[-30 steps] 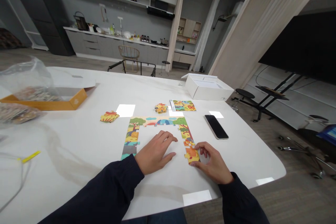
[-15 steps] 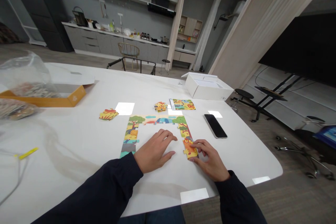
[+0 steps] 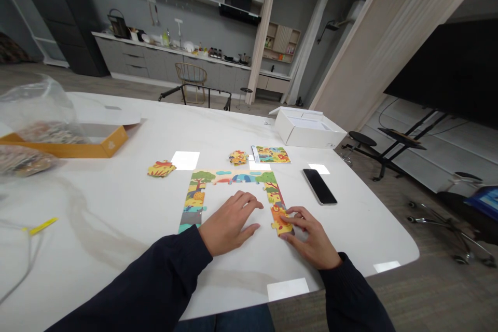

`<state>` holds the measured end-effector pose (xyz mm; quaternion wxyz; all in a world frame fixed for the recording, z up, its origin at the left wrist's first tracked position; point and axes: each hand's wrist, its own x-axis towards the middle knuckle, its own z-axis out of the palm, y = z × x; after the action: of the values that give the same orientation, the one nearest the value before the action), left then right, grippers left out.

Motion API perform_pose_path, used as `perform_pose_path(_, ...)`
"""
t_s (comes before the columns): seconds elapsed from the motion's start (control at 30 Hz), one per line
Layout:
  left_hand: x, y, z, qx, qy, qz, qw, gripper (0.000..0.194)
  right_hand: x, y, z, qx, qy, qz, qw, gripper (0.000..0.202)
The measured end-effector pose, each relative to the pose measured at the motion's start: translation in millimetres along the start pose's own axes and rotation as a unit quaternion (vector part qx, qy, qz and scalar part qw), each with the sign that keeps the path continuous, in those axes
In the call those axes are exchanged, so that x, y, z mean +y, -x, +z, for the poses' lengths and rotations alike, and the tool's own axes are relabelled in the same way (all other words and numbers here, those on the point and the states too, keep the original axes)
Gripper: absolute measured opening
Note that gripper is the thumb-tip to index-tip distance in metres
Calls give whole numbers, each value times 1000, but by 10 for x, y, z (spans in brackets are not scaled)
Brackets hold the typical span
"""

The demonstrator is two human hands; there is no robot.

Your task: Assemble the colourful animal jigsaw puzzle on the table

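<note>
A jigsaw frame [image 3: 197,198] of colourful animal scenery lies on the white table, with a left side, a top row and a right side joined. At the lower end of its right side is a yellow and orange lion puzzle piece [image 3: 280,219]. My right hand [image 3: 311,238] has its thumb at that piece's lower edge and its fingers on its right part, covering some of it. My left hand [image 3: 232,224] is open, palm down inside the frame, fingers spread and holding nothing. The wrist and sleeve hide the frame's lower left corner.
Beyond the frame are two piles of puzzle pieces [image 3: 161,168] [image 3: 238,157] and a picture card [image 3: 272,154]. A phone [image 3: 319,187] lies right. A white box [image 3: 307,128] stands at the back; an orange box [image 3: 105,144] and plastic bags [image 3: 39,109] are left.
My right fingers have shifted very slightly on the lion puzzle piece. My left hand and the other things stay in place.
</note>
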<state>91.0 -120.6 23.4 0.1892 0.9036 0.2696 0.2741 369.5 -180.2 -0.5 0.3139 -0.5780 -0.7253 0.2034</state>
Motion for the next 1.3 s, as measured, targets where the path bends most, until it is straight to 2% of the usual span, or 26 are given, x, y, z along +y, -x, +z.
perform_pose_path(0.1, 9, -14, -23, -5, -10, 2, 1000, 30, 0, -4, -3, 0, 3, -1, 1000, 32)
perform_pose_path(0.2, -153, -8, -202, 23, -25, 3, 999, 31, 10, 1, -7, -3, 13, 1, 1000, 33)
perform_pose_path(0.3, -618, 130, -555, 111, -49, -56, 991, 29, 27, 13, -5, -7, 22, -3, 1000, 32)
perform_pose_path(0.4, -1258, 491, -941, 203, -110, -183, 956, 33, 34, 20, -3, -7, 25, -7, 1000, 31)
perform_pose_path(0.5, -1757, 930, -1199, 204, -160, -299, 918, 52, 32, 9, -15, 1, 33, -7, 999, 34)
perform_pose_path(0.57, -1929, 1125, -1272, 184, -151, -338, 911, 66, 32, -6, -27, 14, 32, -9, 999, 39)
perform_pose_path(0.67, -2023, 1202, -1274, 170, -133, -350, 911, 70, 42, -23, -37, 37, 28, -8, 999, 43)
perform_pose_path(0.8, -2057, 1136, -1237, 176, -117, -338, 917, 54, 71, -28, -30, 61, 34, -1, 998, 45)
perform_pose_path(0.9, -2050, 1112, -1233, 202, -102, -317, 921, 50, 91, -35, -23, 70, 34, 1, 997, 46)
perform_pose_path(1.03, -2012, 1107, -1221, 229, -95, -306, 919, 55, 106, -47, 0, 75, 29, 1, 997, 45)
perform_pose_path(1.17, -2035, 1116, -1198, 246, -99, -343, 901, 59, 131, -27, 27, 87, 15, 4, 996, 43)
perform_pose_path(1.3, -2065, 1122, -1208, 256, -65, -345, 901, 62, 103, -103, -102, 76, -28, 2, 997, 46)
